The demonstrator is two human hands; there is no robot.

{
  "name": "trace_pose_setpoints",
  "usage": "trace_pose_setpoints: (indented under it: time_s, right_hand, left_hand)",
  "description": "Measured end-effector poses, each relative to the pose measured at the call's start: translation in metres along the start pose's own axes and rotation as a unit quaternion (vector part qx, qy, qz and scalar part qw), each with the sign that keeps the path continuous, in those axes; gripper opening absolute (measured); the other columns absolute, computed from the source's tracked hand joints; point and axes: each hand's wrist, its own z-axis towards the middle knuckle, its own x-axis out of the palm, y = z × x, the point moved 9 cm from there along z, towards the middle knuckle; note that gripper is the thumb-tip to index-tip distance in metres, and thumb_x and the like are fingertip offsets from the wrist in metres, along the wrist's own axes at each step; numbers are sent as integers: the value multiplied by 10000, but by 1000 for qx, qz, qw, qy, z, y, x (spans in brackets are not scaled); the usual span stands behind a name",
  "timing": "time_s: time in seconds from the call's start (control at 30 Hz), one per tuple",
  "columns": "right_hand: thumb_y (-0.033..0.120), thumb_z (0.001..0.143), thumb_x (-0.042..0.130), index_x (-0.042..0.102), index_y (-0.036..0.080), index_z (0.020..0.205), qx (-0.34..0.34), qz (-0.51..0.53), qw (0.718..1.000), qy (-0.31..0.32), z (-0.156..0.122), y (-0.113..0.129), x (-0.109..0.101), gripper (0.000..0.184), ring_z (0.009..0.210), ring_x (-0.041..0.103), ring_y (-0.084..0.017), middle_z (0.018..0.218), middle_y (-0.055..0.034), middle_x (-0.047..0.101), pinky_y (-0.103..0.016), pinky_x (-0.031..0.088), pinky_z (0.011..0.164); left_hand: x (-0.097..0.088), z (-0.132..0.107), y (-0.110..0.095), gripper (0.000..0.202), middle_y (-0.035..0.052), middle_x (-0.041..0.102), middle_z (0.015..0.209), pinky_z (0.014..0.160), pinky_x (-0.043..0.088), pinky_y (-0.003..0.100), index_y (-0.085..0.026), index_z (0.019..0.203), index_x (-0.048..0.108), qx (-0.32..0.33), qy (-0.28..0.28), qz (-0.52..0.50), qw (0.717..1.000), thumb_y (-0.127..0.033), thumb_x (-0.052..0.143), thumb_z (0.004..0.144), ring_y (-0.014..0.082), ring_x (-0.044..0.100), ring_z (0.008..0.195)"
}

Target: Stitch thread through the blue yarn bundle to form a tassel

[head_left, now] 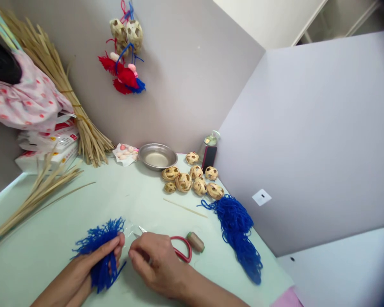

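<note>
My left hand (pixel 97 258) is closed around a bundle of blue yarn (pixel 100 235). Its frayed ends fan out above the fingers, and looser strands hang below them. Just to the right, my right hand (pixel 160 262) is closed with thumb and forefinger pinched together; whatever they may hold is too fine to make out. Scissors with red handles (pixel 190 252) lie on the table, partly hidden behind the right hand, their blade tips showing past its knuckles. A spool of brown thread (pixel 195 241) rests beside the handles.
Several woven balls (pixel 183 182) sit near a metal bowl (pixel 158 156) at the back. A phone (pixel 209 158) leans on a jar. Blue yarn skein (pixel 238 234) lies right; plant strips (pixel 35 200) lie left. Finished ornaments (pixel 127 76) hang on the wall.
</note>
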Motion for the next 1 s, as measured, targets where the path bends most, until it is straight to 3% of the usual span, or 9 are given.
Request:
trace_pose_setpoints:
  time_s: [0.1, 0.3, 0.43, 0.57, 0.67, 0.77, 0.87, 1.0]
  right_hand:
    - [322, 1030, 552, 584, 239, 822, -6, 23, 1000, -7, 0, 4, 0, 227, 678, 546, -163, 744, -17, 638, -286, 468, 704]
    - [345, 1040, 605, 647, 218, 870, 135, 147, 979, -40, -1, -13, -6, 216, 694, 527, -145, 759, 11, 616, -272, 439, 701]
    - [469, 1080, 588, 668, 202, 948, 169, 186, 967, -39, 0, -16, -11, 308, 770, 549, -157, 832, -5, 633, -286, 451, 749]
    - [617, 948, 786, 664, 203, 895, 194, 234, 952, 34, 2, -16, 6, 435, 730, 515, -145, 801, 17, 613, -273, 424, 680]
    - [523, 1003, 744, 679, 199, 818, 165, 240, 956, 44, 5, -11, 11, 379, 809, 587, -161, 835, -10, 664, -290, 465, 773]
    - [477, 1032, 687, 643, 199, 799, 190, 283, 940, 6, 5, -20, 9, 365, 750, 556, -151, 781, -1, 635, -289, 447, 732]
    - [575, 970, 747, 621, 196, 812, 239, 336, 911, 3, 3, -31, 11, 430, 639, 455, -123, 694, 31, 566, -270, 364, 618]
    - [669, 910, 795, 626, 190, 813, 243, 395, 886, 19, 5, -31, 16, 518, 642, 479, -116, 696, 26, 597, -262, 398, 639]
  left_hand:
    - [5, -1, -4, 263, 54, 901, 920, 825, 714, 315, -247, 943, 916, 16, -1, 13, 1000, -213, 1009, 700, 280, 855, 926]
    - [17, -14, -9, 268, 57, 885, 821, 749, 677, 290, -224, 841, 926, 44, 28, 87, 995, -363, 1058, 654, 238, 802, 761]
    - [20, -23, -16, 387, 65, 898, 851, 751, 668, 285, -225, 870, 940, 42, 6, 105, 994, -408, 1077, 558, 236, 787, 752]
    - [23, -27, -28, 294, 52, 911, 928, 915, 676, 362, -290, 690, 883, 71, -13, 122, 990, -405, 1063, 488, 329, 821, 1010]
    - [23, -26, -30, 284, 54, 913, 921, 1061, 635, 415, -304, 594, 828, 82, -21, 144, 986, -419, 1058, 474, 381, 795, 1168]
    - [19, -21, -23, 322, 62, 916, 955, 1030, 654, 441, -276, 736, 889, 79, -15, 138, 987, -442, 1060, 520, 379, 815, 1118]
    - [14, -12, -12, 391, 76, 918, 1040, 1058, 642, 423, -244, 871, 914, 65, 4, 127, 990, -432, 1061, 562, 364, 812, 1172]
    - [11, -4, -4, 498, 79, 918, 1112, 1078, 632, 411, -241, 957, 924, 63, 31, 136, 988, -506, 1065, 560, 353, 820, 1148]
